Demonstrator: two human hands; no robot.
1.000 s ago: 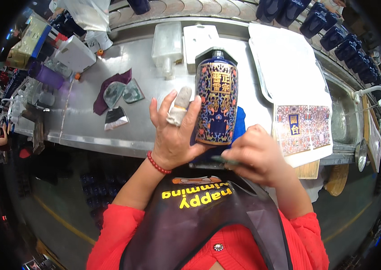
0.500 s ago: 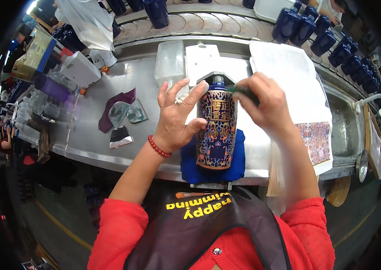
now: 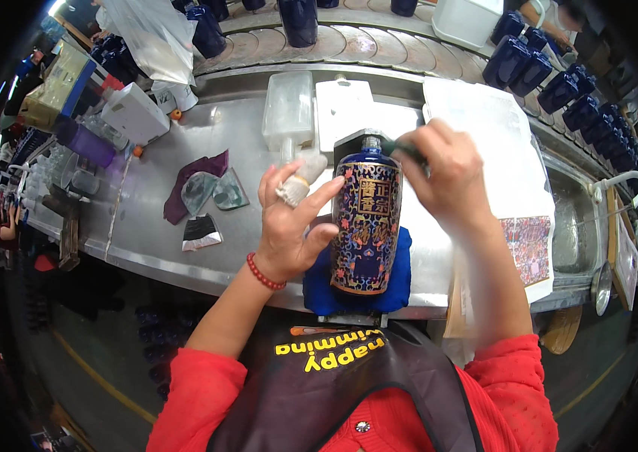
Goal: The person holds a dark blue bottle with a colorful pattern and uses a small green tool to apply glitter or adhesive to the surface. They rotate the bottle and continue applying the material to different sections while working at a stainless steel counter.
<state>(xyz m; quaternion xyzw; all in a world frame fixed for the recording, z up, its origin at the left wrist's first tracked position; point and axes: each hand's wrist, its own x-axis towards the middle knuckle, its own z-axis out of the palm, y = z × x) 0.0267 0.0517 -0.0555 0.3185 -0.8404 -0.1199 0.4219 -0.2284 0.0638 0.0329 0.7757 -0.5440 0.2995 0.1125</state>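
A dark blue bottle (image 3: 368, 226) with a colourful floral wrap and gold lettering lies tilted before me, neck away, on a blue cloth pad (image 3: 402, 282). A dark angular support (image 3: 351, 143) shows behind its neck. My left hand (image 3: 293, 226) is at the bottle's left side, fingers spread, index finger close to its shoulder. A whitish cloth cover (image 3: 305, 179) seems to be worn on one finger. My right hand (image 3: 443, 169) is closed on a dark green piece (image 3: 408, 151) at the right of the bottle's shoulder; the fingers mostly hide it.
Ahead stand a clear plastic container (image 3: 289, 113) and a white box (image 3: 343, 105). Purple cloth (image 3: 187, 177) and scraps lie left. Printed sheets (image 3: 526, 245) and white paper (image 3: 477, 113) are right, beside a sink (image 3: 579, 211). Blue bottles (image 3: 300, 22) stand on the conveyor (image 3: 357, 30).
The left hand has drawn slightly back, and its cloth-covered finger shows more. The bottle has shifted a little towards me and right. Conveyor bottles have moved right.
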